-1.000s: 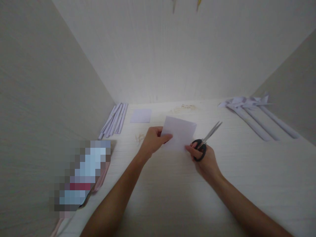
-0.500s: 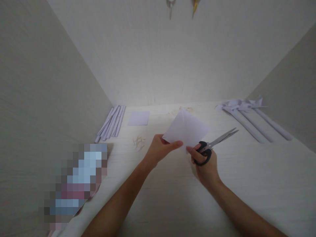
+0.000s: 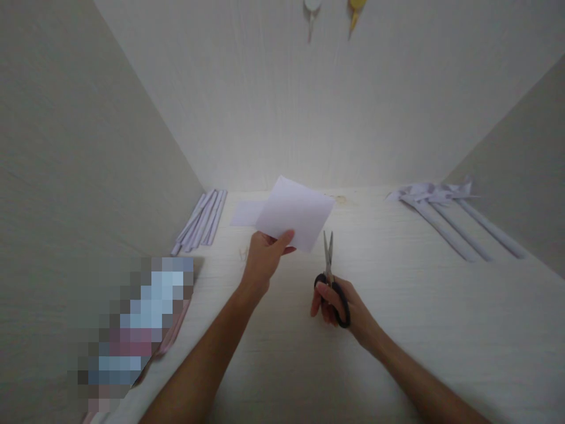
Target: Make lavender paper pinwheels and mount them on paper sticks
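Observation:
My left hand [image 3: 267,253] is closed on a square sheet of white paper [image 3: 295,209], thumb on top near its lower edge, the rest of the sheet tilted up over the table. In my right hand [image 3: 338,303] is a pair of scissors [image 3: 328,259] with black handles. Its blades are slightly parted and point up and away from me, just below the sheet's right corner and apart from it. Behind the held sheet, a second white paper square [image 3: 245,213] lies flat, partly covered from view.
Rolled paper tubes [image 3: 200,221] lie at the left. Paper pinwheel-like pieces on sticks [image 3: 441,221] lie at the right. Small pale loops [image 3: 342,200] sit near the back wall. A pixelated object [image 3: 150,312] stands at the left front. Two hooks [image 3: 312,9] are on the wall.
My right hand has let go of the paper and moved down and left, turning the scissors from pointing right to pointing away. My left hand has shifted the sheet leftward.

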